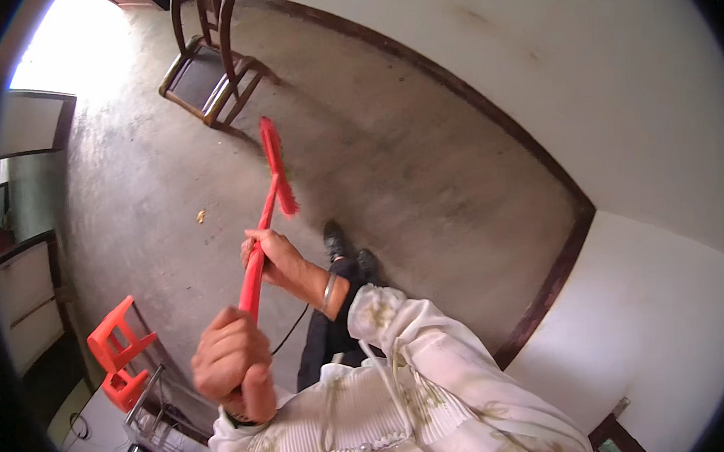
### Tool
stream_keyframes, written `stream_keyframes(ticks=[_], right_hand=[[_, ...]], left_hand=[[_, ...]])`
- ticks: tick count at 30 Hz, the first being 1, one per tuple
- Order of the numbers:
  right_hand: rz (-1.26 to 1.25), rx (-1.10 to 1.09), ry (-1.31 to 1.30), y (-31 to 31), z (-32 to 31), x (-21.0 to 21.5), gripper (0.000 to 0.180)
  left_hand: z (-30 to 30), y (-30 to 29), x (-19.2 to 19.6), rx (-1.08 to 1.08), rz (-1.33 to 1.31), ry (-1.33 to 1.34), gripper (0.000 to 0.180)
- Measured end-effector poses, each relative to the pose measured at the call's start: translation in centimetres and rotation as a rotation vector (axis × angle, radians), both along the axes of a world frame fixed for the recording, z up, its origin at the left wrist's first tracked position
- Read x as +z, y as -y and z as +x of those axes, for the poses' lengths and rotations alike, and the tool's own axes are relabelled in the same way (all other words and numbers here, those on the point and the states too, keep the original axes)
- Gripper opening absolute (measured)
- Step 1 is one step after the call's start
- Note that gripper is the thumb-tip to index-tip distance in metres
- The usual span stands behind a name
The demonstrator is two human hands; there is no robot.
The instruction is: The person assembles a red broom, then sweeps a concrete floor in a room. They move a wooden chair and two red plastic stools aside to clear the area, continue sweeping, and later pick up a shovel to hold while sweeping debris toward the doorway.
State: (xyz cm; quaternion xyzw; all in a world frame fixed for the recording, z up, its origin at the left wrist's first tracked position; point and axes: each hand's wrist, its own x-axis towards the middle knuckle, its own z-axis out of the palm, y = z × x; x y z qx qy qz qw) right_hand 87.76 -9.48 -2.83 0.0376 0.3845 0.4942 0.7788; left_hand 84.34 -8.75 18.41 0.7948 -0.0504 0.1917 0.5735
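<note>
Both of my hands are closed around the handle of a red broom. My left hand grips the top end of the handle, close to my body. Farther down the handle, my right hand wraps round it, with a silver bangle on that wrist. The handle slants away from me to the broom's long, narrow red head, which is at the concrete floor ahead of my feet. I cannot tell whether the bristles touch the floor. A small yellowish scrap lies on the floor to the left of the broom.
A wooden chair with a dark seat stands beyond the broom head. Orange-red plastic stools and a metal frame are at the lower left. White walls with dark skirting run along the right. A black cord lies near my feet.
</note>
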Motion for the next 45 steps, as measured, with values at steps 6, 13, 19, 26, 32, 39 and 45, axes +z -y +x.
stream_keyframes(ticks=[6, 13, 19, 26, 32, 39, 45], right_hand=[[-0.27, -0.202, 0.082, 9.4, 3.8, 2.9, 0.011], [-0.712, -0.464, 0.527, 26.2, 10.2, -3.4, 0.018], [-0.704, -0.704, -0.023, 42.8, 13.9, -11.0, 0.027], [-1.137, -0.091, 0.406, 49.2, 17.6, -15.0, 0.015], [-1.058, 0.406, 1.12, 35.9, 28.4, -13.4, 0.017], [-0.411, 0.178, 0.31, 12.3, 38.1, -11.1, 0.028], [-0.131, 0.299, 0.292, 3.9, 41.2, -8.2, 0.027]], left_hand=[[3.5, -0.9, 1.1, -0.145, -0.416, 0.032, 0.036], [13.0, 8.8, -8.4, -0.574, -0.537, -0.248, 0.024], [19.9, 21.6, -17.9, -0.849, -0.532, -0.431, 0.016], [27.6, 28.4, -25.2, -0.882, -0.586, -0.45, 0.015], [33.0, 18.0, -22.3, -0.382, -0.449, -0.378, 0.013], [32.8, 7.9, -14.9, 0.073, -0.148, -0.165, 0.016], [33.8, 6.0, -12.6, 0.34, -0.015, -0.002, 0.022]])
